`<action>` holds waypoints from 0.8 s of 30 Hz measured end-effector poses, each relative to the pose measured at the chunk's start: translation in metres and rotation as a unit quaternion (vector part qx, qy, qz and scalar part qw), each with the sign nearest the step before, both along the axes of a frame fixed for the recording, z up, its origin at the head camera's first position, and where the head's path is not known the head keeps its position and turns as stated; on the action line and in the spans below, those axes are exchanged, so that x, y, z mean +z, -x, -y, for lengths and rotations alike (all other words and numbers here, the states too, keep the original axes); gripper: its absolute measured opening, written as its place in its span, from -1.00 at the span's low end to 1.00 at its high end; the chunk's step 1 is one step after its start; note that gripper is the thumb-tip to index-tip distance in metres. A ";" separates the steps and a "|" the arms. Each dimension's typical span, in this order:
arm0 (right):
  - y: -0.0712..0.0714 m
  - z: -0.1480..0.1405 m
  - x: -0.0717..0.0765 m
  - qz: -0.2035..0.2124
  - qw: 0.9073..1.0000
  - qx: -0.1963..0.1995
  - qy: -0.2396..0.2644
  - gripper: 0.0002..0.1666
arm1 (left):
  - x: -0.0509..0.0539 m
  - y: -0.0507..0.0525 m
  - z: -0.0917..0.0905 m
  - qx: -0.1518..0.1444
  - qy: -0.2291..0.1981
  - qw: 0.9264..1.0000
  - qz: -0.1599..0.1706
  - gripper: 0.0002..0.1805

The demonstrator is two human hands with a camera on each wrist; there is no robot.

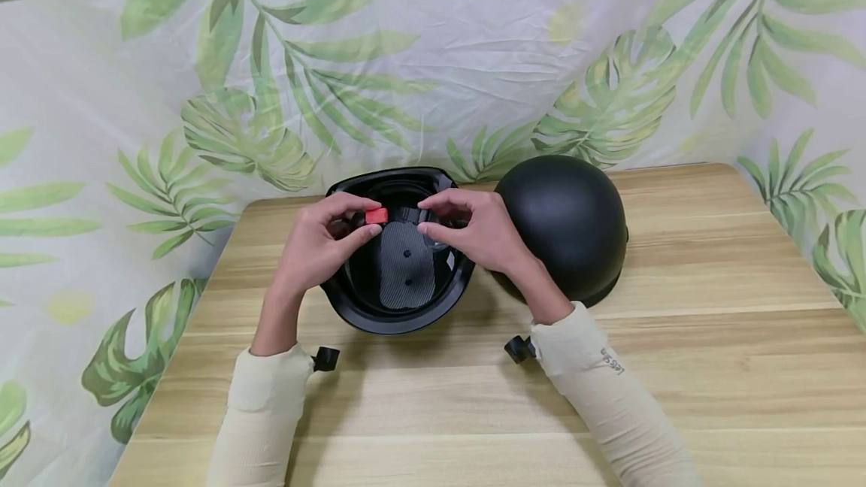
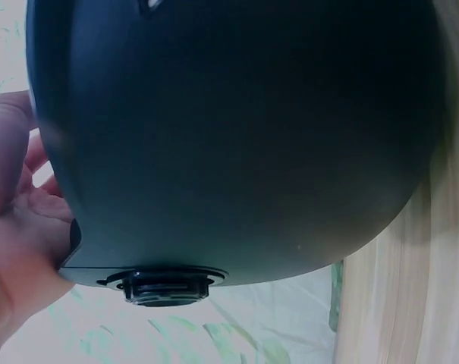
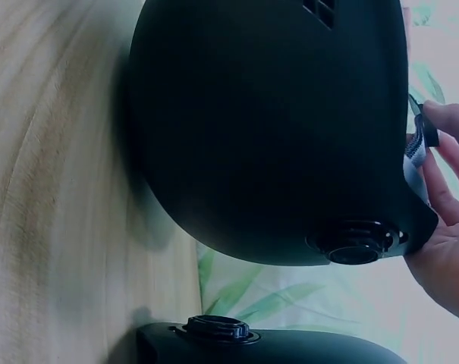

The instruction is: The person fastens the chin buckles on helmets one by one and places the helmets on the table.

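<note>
A black helmet (image 1: 392, 319) lies upside down on the table, its hollow inside facing up. Over its opening, my left hand (image 1: 311, 243) pinches a red buckle piece (image 1: 376, 216) between thumb and fingers. My right hand (image 1: 483, 228) pinches a black buckle piece (image 1: 411, 214) on a strap, a short gap from the red one. In the left wrist view the helmet's outer shell (image 2: 237, 144) hides my left fingertips. The right wrist view shows my right hand (image 3: 449, 227) at the helmet's rim, holding the dark clip (image 3: 429, 125).
A second black helmet (image 1: 564, 224) stands dome up on the wooden table (image 1: 433, 412), just right of the first and beside my right forearm. Behind the table hangs a cloth (image 1: 473, 58) with green leaves.
</note>
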State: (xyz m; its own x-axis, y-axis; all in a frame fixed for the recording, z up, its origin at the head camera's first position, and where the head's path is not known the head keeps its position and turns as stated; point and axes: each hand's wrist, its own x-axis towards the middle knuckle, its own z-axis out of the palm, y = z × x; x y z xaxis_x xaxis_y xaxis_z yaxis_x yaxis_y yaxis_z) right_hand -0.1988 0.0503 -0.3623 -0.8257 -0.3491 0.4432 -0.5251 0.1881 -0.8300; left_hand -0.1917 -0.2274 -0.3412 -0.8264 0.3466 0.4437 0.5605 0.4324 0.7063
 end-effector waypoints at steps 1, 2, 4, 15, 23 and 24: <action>0.000 -0.001 0.000 0.004 1.000 0.002 -0.001 -0.65 | 0.000 0.000 0.000 -0.004 0.002 1.000 -0.005 -0.68; -0.001 -0.002 -0.001 0.007 1.000 0.005 -0.001 -0.65 | -0.001 0.000 0.000 -0.007 0.003 1.000 -0.011 -0.68; -0.002 -0.003 -0.001 0.013 1.000 0.012 -0.004 -0.66 | -0.001 0.000 -0.001 -0.008 0.008 1.000 -0.025 -0.67; -0.003 -0.003 0.005 0.012 0.999 0.045 -0.026 -0.66 | 0.001 0.003 -0.004 0.017 0.014 0.997 -0.072 -0.65; -0.001 -0.005 0.001 0.016 0.999 0.045 -0.018 -0.66 | -0.002 0.002 -0.006 0.003 0.011 0.998 -0.066 -0.65; -0.002 -0.005 0.000 0.017 0.999 0.044 -0.018 -0.66 | -0.004 0.002 -0.006 0.001 0.010 0.998 -0.063 -0.65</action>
